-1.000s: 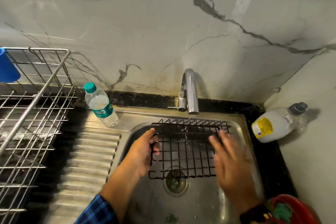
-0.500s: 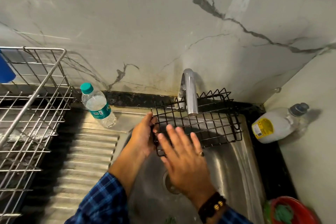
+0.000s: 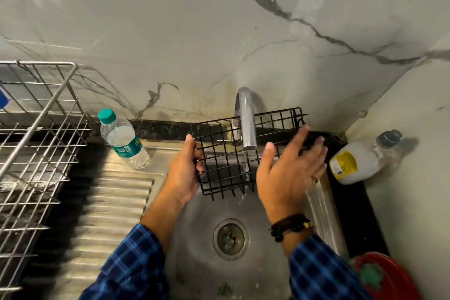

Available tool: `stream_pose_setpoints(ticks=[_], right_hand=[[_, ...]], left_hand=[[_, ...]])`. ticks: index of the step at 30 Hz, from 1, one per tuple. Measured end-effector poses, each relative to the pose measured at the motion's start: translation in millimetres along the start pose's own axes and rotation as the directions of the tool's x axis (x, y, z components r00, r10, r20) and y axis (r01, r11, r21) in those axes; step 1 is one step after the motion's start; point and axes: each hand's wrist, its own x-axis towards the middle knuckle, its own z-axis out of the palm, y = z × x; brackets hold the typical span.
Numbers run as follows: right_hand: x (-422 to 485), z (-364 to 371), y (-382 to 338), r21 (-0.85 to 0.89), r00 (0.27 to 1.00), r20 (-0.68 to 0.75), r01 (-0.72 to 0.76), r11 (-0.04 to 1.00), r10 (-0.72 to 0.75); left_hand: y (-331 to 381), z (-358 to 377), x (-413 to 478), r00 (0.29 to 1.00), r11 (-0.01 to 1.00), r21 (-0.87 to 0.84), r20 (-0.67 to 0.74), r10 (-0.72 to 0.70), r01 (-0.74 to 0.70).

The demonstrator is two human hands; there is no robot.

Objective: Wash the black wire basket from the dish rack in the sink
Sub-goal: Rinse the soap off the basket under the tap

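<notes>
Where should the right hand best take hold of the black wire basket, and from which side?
Probably the right end of the basket, from the right: the left hand grips its left edge, the tap stands over the middle, and the wire grid hooks easily.

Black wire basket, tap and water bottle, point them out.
black wire basket [image 3: 224,158], head view, left mesh
tap [image 3: 248,129], head view, spout
water bottle [image 3: 126,147], head view, green label

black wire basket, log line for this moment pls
step: rinsing | black wire basket: tilted under faucet, above sink | left hand: grips its left edge | right hand: open, at its right side
</notes>
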Motion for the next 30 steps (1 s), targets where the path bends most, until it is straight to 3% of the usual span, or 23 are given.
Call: stream_pose_setpoints(ticks=[3, 6, 10, 14, 15, 17, 21, 23, 27, 30], right_hand=[[-22.3, 2.9, -30.3, -0.050, 0.951, 0.078, 0.303, 0.952, -0.298], [-54.4, 5.0, -51.6, -0.027, 0.782, 0.179, 0.610, 0.792, -0.597], [-30.3, -2.3, -24.3, -0.018, 0.660, 0.132, 0.747, 0.664, -0.739], [-19.3, -8.1, 6.7, -0.084, 0.577, 0.056, 0.816, 0.572, -0.815], [-15.8, -9.5, 11.8, -0.101, 0.606, 0.044, 0.794, 0.600, -0.795], [-1.9, -12.2, 20.8, -0.079, 0.735, 0.029, 0.678, 0.731, -0.678], [14.6, -15.6, 8.4, 0.114, 0.910, 0.037, 0.407, 0.906, -0.413], [8.7, -12.8, -6.9, 0.124, 0.942, 0.062, 0.322, 0.939, -0.331], [-12.3, -12.3, -40.6, -0.020, 0.959, 0.075, 0.276, 0.961, -0.274], [-35.7, -13.4, -64.2, -0.030, 0.925, 0.151, 0.358, 0.933, -0.350]], left_hand=[[-0.4, 9.4, -0.5, 0.999, 0.994, 0.108, 0.043, -0.003, -0.002], [-8.3, 11.3, -5.8, 0.994, 0.988, 0.150, 0.095, -0.055, 0.040], [-13.4, -0.5, -11.6, 0.991, 0.997, 0.077, 0.130, -0.025, 0.015], [-11.7, -3.2, -16.4, 0.978, 0.952, 0.274, 0.188, 0.090, -0.140], [-10.5, -3.5, -19.8, 0.972, 0.940, 0.299, 0.213, 0.101, -0.163], [-13.5, -7.7, -24.2, 0.973, 0.929, 0.330, 0.208, 0.104, -0.170], [-32.3, -14.4, -24.7, 0.986, 0.918, 0.360, 0.062, 0.156, -0.168], [-37.5, -12.4, -21.7, 0.978, 0.919, 0.339, 0.021, 0.207, -0.202], [-34.1, -6.9, -12.8, 0.965, 0.918, 0.304, 0.022, 0.261, -0.255], [-32.1, -0.2, -13.7, 0.951, 0.897, 0.317, 0.082, 0.298, -0.308]])
